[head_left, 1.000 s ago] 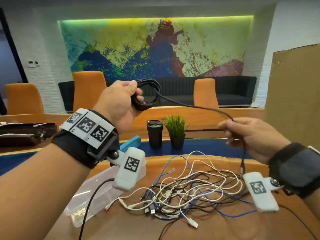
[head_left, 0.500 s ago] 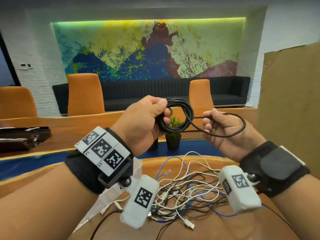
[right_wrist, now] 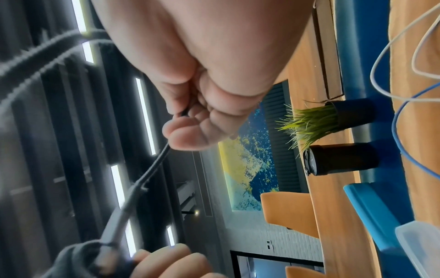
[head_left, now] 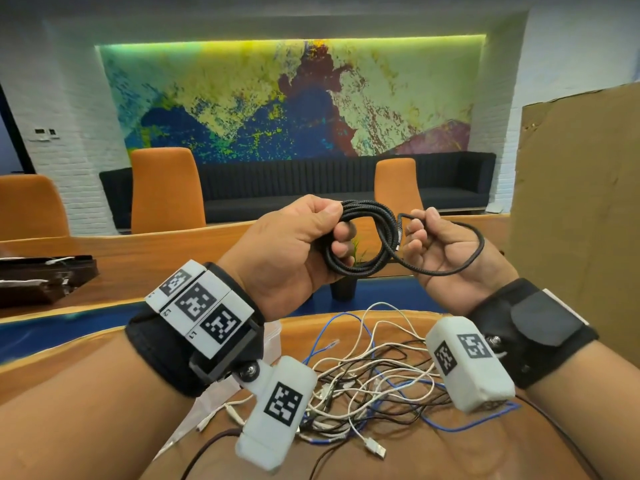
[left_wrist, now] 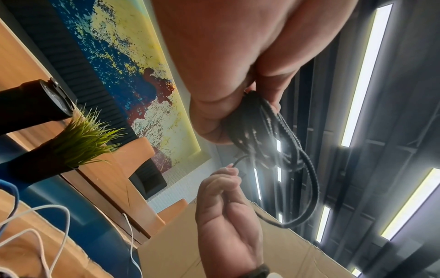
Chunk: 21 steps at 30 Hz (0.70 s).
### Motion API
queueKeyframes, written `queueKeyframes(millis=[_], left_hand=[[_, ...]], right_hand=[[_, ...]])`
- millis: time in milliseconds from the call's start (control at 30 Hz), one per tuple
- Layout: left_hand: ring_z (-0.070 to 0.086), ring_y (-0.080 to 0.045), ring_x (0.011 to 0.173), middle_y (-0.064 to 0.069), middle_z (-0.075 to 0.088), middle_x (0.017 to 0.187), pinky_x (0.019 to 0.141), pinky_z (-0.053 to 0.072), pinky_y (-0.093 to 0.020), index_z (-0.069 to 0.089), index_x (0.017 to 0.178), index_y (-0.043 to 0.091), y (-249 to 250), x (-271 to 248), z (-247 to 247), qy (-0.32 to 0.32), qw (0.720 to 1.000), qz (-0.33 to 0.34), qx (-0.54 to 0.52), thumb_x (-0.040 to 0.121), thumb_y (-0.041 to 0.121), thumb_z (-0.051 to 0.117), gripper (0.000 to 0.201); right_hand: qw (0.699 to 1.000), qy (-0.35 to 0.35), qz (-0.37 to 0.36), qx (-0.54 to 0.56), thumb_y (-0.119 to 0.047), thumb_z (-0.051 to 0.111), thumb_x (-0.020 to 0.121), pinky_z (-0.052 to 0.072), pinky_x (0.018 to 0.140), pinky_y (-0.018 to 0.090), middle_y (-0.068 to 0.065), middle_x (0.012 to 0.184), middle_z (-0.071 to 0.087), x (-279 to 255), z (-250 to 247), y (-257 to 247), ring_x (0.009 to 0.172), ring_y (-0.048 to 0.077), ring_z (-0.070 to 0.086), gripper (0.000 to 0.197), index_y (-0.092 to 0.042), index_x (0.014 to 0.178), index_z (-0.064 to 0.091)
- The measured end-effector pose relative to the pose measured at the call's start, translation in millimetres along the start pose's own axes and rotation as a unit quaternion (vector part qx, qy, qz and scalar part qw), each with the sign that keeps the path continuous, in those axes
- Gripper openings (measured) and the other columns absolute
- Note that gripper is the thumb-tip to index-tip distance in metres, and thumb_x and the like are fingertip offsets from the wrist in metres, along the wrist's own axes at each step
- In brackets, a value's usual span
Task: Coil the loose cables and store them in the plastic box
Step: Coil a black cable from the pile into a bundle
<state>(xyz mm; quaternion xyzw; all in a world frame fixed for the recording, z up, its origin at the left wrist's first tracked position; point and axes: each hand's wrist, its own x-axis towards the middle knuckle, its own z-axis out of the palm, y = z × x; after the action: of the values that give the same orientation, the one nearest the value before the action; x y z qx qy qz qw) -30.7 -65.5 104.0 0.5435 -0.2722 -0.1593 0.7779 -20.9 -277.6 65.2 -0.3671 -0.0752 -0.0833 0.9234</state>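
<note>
My left hand (head_left: pixel 337 233) grips a coil of black braided cable (head_left: pixel 370 240) chest-high above the table. Right beside the coil, my right hand (head_left: pixel 415 230) pinches the same cable near its plug end. One loose loop (head_left: pixel 479 251) runs round the back of that hand. In the left wrist view the coil (left_wrist: pixel 259 127) hangs from my left fingers, with the right hand (left_wrist: pixel 226 216) just below it. A tangle of white, blue and black cables (head_left: pixel 374 386) lies on the wooden table. The clear plastic box (head_left: pixel 272 341) is mostly hidden behind my left wrist; its corner (right_wrist: pixel 419 244) shows in the right wrist view.
A small potted grass plant (head_left: pixel 343 289) and a black tumbler (left_wrist: pixel 35 101) stand behind the cable pile. A tall cardboard sheet (head_left: pixel 571 202) rises at the right. A blue lid (right_wrist: pixel 371 216) lies by the box. Dark cases (head_left: pixel 41 278) sit at the far left.
My right hand has swung in from the right to the coil, bringing the stretched tail with it. The tail has shrunk to one loose loop. Both hands now sit close together.
</note>
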Motion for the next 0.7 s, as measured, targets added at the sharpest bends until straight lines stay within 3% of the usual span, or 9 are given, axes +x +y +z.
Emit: queueKeyframes(millis=[133,233,367,400,467,533,600,700], left_hand=[[0.044,-0.011,0.058,-0.002,0.049,0.071,0.071,0.038,-0.032,0.047,0.091,0.012,0,0,1,0.0,1.0,0.016,0.006,0.105,0.016,0.036,0.018],[0.044,-0.012,0.059,-0.003,0.049,0.072,0.07,0.039,-0.032,0.047,0.091,0.011,-2,1,0,0.005,1.0,0.023,0.015,0.105,0.016,0.037,0.018],[0.044,-0.012,0.06,-0.002,0.049,0.072,0.061,0.041,-0.026,0.047,0.091,0.012,-5,5,1,0.015,0.999,0.031,0.012,0.105,0.016,0.037,0.018],[0.044,-0.012,0.06,-0.002,0.049,0.072,0.063,0.04,-0.027,0.046,0.091,0.012,-6,6,1,0.016,0.999,0.036,0.016,0.105,0.016,0.036,0.018],[0.043,-0.012,0.061,-0.003,0.048,0.074,0.066,0.039,-0.03,0.045,0.091,0.011,-9,7,3,0.02,0.998,0.054,0.031,0.105,0.016,0.036,0.018],[0.042,-0.014,0.063,-0.006,0.047,0.075,0.067,0.039,-0.032,0.044,0.093,0.009,-11,8,4,0.029,0.996,0.078,0.04,0.106,0.015,0.035,0.017],[0.043,-0.015,0.063,-0.007,0.047,0.074,0.065,0.042,-0.031,0.044,0.094,0.008,-13,10,3,0.049,0.992,0.102,0.057,0.106,0.013,0.035,0.016],[0.046,-0.014,0.062,-0.005,0.051,0.073,0.064,0.044,-0.03,0.045,0.097,0.008,-16,10,1,0.068,0.986,0.122,0.09,0.106,0.012,0.036,0.014]], right_hand=[[0.999,0.036,-0.027,-0.01,-0.022,0.046,0.1,0.053,0.053,0.019,0.003,0.071,0.061,-3,0,1,0.061,0.008,0.056,0.024,-0.005,0.093,0.062],[1.0,0.02,0.002,-0.007,-0.021,0.05,0.095,0.053,0.053,0.018,0.003,0.072,0.06,-7,4,6,0.058,0.007,0.056,0.021,-0.005,0.094,0.062],[0.984,-0.107,0.138,-0.025,-0.028,0.068,0.081,0.053,0.053,0.021,0.007,0.088,0.059,-18,13,19,0.064,0.009,0.054,0.039,-0.002,0.11,0.065],[0.976,-0.142,0.159,-0.043,-0.028,0.069,0.079,0.051,0.052,0.022,0.005,0.085,0.058,-22,15,21,0.063,0.009,0.052,0.032,-0.006,0.102,0.07],[0.957,-0.221,0.169,-0.084,-0.025,0.061,0.083,0.048,0.057,0.025,0.0,0.078,0.055,-31,19,22,0.064,0.01,0.049,0.018,-0.015,0.092,0.074],[0.934,-0.294,0.175,-0.105,-0.021,0.069,0.076,0.048,0.067,0.033,0.004,0.09,0.056,-36,20,20,0.077,0.016,0.051,0.025,-0.018,0.101,0.07],[0.923,-0.311,0.189,-0.121,-0.016,0.079,0.066,0.051,0.075,0.041,0.011,0.104,0.059,-33,18,20,0.089,0.023,0.059,0.043,-0.02,0.107,0.066],[0.937,-0.265,0.161,-0.163,-0.021,0.085,0.066,0.057,0.078,0.043,0.014,0.109,0.067,-33,23,27,0.093,0.029,0.07,0.036,-0.022,0.097,0.066]])
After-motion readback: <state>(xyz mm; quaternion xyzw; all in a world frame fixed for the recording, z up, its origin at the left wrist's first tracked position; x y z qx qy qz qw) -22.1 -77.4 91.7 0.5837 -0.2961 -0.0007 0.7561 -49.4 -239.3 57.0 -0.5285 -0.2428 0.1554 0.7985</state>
